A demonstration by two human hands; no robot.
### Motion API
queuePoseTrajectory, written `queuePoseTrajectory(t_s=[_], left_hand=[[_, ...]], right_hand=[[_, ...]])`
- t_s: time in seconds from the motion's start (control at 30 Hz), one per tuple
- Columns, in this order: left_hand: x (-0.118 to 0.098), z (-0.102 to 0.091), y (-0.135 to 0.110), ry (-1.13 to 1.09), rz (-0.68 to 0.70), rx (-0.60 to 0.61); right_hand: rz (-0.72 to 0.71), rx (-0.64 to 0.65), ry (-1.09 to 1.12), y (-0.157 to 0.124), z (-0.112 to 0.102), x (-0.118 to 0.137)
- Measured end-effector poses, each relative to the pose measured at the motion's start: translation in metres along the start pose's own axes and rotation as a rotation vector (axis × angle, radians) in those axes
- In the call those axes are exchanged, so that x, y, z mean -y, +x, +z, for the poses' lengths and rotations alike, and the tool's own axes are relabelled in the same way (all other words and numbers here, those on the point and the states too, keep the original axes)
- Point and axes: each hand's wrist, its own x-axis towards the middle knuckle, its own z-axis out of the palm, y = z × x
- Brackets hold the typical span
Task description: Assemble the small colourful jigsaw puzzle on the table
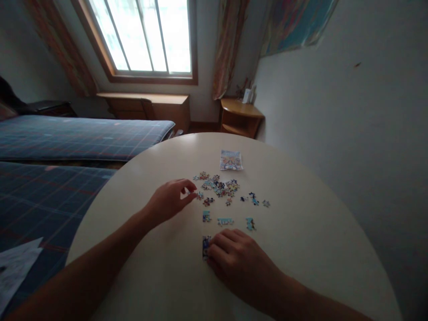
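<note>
My left hand [172, 200] is at the left edge of a loose heap of jigsaw puzzle pieces [220, 188]. Its thumb and forefinger are curved with a small gap between them, right beside a light blue puzzle piece [199, 195]. Closer to me, my right hand [237, 252] rests on the table with curled fingers on a dark blue joined puzzle section [206, 245], partly covering it. Between the hands and the heap lie a small corner section [206, 216], a light blue joined strip [225, 221] and another small section [250, 223].
A pale round table [294, 214] carries the pieces. Behind the heap lies a printed packet [231, 160]. Several stray pieces [254, 200] lie to the right. A plaid bed [83, 138] stands at left, a desk [167, 99] under the window, a corner shelf [239, 108] behind.
</note>
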Motion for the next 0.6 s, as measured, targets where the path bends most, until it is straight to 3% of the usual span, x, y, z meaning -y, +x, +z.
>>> queuePoseTrajectory(t_s=[0.1,0.27,0.4,0.6], left_hand=[[0.020,0.009,0.008,-0.040,0.092,-0.061],[0.032,0.022,0.012,-0.010,0.117,0.023],[0.029,0.023,0.012,0.000,0.100,-0.002],[0.010,0.030,0.005,0.002,0.203,-0.037]], right_hand=[[0.002,0.005,0.026,0.000,0.001,0.001],[-0.011,0.019,0.021,-0.001,-0.001,0.004],[0.003,0.041,0.029,-0.002,-0.002,0.005],[0.029,0.036,0.088,-0.002,-0.006,0.001]])
